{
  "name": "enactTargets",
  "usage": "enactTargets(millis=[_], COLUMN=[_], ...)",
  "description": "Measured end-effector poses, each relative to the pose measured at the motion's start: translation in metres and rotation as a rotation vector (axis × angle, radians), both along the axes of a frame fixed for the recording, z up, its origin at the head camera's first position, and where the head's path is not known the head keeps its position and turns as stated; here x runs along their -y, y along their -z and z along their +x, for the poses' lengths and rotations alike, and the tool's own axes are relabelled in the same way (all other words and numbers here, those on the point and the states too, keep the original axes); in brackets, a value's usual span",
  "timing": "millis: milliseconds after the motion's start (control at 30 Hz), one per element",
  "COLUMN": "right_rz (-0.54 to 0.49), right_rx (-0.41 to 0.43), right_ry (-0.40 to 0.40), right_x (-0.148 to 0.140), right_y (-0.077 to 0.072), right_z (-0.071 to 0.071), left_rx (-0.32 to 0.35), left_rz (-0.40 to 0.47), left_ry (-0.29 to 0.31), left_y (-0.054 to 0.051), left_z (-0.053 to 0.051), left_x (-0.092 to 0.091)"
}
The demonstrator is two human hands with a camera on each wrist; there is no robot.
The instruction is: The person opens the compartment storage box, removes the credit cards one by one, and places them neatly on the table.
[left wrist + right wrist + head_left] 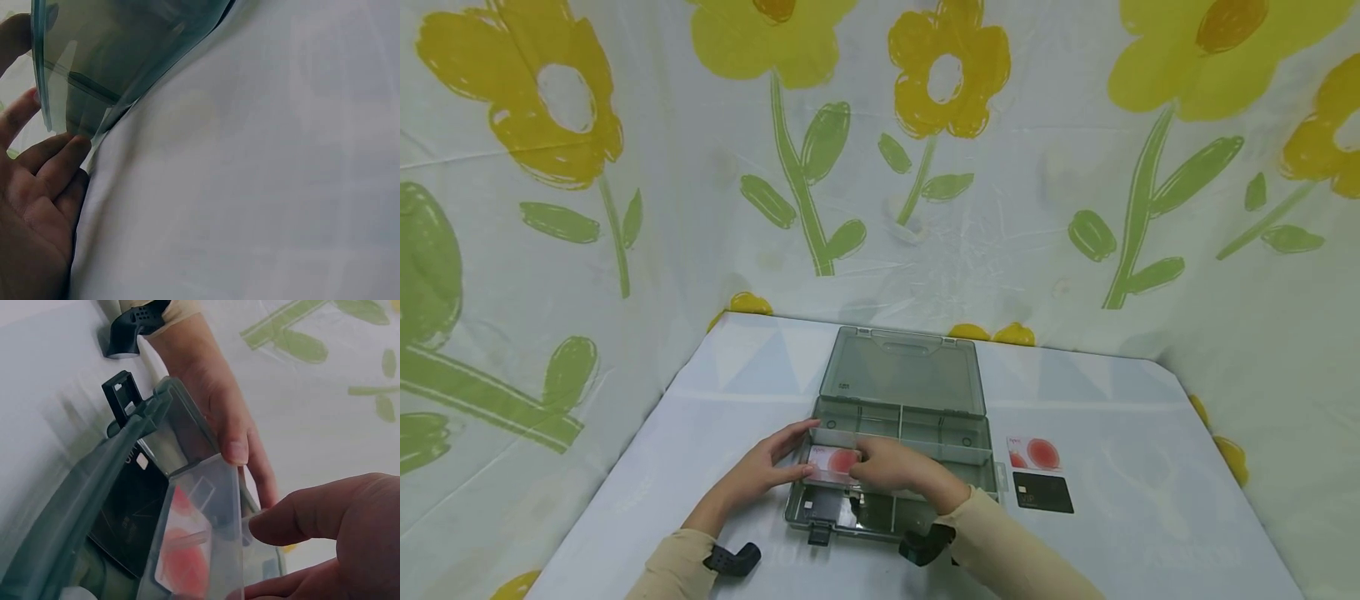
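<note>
A grey translucent plastic divided box (887,528) lies with its lid (902,371) folded back. My left hand (763,468) holds its left side, thumb and forefinger spread across the end of the middle row. In the left wrist view its fingers (59,165) touch the wall. A pink-and-white card with a red round print (833,460) is in the middle row's left compartment. My right hand (895,468) reaches in at that card's right end with bent fingers, which cover the card's edge. Its thumb (281,519) is beside a clear wall. Whether it pinches anything is hidden.
A black card (820,506) lies in the front left compartment. Right of the box, a second pink-and-white card (1034,453) lies above another black card (1042,492) on the white table (1150,500). Flower-printed cloth walls (1037,208) enclose the table.
</note>
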State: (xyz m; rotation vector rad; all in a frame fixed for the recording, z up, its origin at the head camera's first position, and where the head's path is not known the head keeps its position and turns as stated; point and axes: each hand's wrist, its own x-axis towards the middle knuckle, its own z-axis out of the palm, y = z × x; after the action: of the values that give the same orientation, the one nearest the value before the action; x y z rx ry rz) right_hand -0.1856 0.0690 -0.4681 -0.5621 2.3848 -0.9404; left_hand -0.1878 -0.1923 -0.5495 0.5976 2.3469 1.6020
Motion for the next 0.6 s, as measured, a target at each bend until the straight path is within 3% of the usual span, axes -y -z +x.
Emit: enactTargets(millis=[233,600], right_rz=[-0.036,-0.096], right_rx=[0.026,-0.032], right_ry=[0.032,0.032], right_x=[-0.0025,-0.0051], right_y=[0.0038,0.0073], right_z=[0.0022,0.0052], left_rx=[0.006,-0.009], left_rz=[-0.003,-0.010], left_ry=[-0.002,-0.002], left_y=[0.0012,0.0026], left_z=[0.0003,-0.0009], left_x=[0.0001,0.0005])
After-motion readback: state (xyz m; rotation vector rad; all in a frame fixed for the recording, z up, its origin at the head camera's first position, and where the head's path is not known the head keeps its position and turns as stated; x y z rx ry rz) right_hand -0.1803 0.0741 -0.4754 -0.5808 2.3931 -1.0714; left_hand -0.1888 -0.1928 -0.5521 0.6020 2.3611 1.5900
